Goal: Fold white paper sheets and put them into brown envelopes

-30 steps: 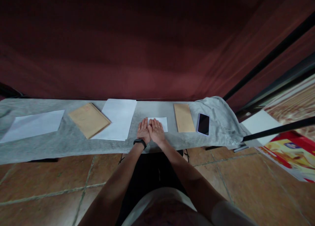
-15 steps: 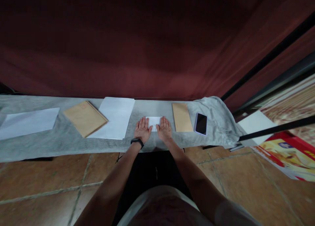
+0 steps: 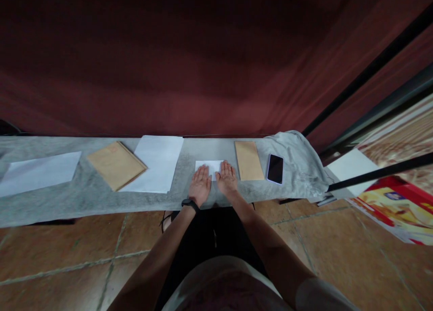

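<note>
A small folded white paper lies on the grey cloth in front of me. My left hand rests flat over its lower left part, fingers stretched out and pointing away from me; a black band circles that wrist. On the paper's right end lies my right hand, also flat with the fingers extended. Both hands cover portions of the paper, so its near edge is partly hidden. Just right of my right hand is a brown envelope.
A phone lies beyond the envelope. To the left are white sheets, a stack of brown envelopes overlapping them, and another white sheet. The grey cloth covers a narrow surface against a dark red curtain.
My left hand has slid slightly right and toward me, uncovering the paper's upper left corner. My right hand stays in nearly the same place on the paper.
</note>
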A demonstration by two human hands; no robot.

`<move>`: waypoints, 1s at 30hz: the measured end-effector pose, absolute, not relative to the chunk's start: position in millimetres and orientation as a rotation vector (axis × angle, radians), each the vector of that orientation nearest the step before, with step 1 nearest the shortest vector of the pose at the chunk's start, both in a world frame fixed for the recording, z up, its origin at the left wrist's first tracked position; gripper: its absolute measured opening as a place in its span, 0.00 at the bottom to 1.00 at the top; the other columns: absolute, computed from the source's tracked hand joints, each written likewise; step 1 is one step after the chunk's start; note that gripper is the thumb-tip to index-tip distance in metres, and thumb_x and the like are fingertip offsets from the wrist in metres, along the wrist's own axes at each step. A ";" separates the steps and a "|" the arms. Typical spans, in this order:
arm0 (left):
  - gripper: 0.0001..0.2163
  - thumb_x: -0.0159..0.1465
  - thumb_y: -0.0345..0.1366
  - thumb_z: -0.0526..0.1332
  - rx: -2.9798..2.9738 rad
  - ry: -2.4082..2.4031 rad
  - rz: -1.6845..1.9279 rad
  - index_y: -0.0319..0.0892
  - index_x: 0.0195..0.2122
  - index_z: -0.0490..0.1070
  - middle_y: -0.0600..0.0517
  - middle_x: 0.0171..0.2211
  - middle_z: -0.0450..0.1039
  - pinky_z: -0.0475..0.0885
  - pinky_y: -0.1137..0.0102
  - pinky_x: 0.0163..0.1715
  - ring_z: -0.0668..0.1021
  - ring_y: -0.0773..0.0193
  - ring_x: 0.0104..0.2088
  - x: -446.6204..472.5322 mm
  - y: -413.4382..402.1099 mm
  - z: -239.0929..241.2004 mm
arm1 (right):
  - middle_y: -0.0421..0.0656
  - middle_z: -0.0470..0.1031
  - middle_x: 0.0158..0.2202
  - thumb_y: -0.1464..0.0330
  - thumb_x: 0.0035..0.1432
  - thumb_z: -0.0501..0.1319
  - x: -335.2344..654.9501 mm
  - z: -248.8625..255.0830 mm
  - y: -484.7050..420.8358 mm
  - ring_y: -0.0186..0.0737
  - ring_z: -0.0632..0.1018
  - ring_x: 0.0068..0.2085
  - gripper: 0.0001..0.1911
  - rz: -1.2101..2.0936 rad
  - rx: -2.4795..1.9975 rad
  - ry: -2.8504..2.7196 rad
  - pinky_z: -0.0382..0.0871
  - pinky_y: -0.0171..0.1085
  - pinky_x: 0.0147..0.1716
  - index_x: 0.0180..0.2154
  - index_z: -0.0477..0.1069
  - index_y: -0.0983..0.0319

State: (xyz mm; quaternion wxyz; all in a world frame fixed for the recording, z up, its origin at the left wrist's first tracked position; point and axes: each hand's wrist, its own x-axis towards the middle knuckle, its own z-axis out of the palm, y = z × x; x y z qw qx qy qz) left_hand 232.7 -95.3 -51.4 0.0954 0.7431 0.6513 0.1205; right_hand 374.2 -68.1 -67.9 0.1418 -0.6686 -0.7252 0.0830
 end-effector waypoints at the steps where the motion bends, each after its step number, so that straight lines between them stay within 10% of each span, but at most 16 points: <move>1: 0.28 0.73 0.42 0.40 2.249 1.847 0.334 0.36 0.71 0.52 0.45 0.72 0.51 0.48 0.59 0.71 0.51 0.58 0.72 240.6 -97.2 -51.9 | 0.55 0.48 0.72 0.63 0.73 0.46 374.8 -68.2 -68.1 0.50 0.53 0.72 0.32 0.239 -1.924 -2.101 0.44 0.49 0.69 0.71 0.47 0.72; 30: 0.28 0.73 0.43 0.40 2.285 1.883 0.263 0.35 0.71 0.50 0.44 0.72 0.51 0.46 0.57 0.71 0.50 0.57 0.73 236.0 -56.7 -57.2 | 0.56 0.51 0.72 0.63 0.72 0.48 373.4 -79.5 -65.9 0.52 0.54 0.72 0.32 0.215 -1.869 -2.044 0.44 0.52 0.70 0.70 0.48 0.73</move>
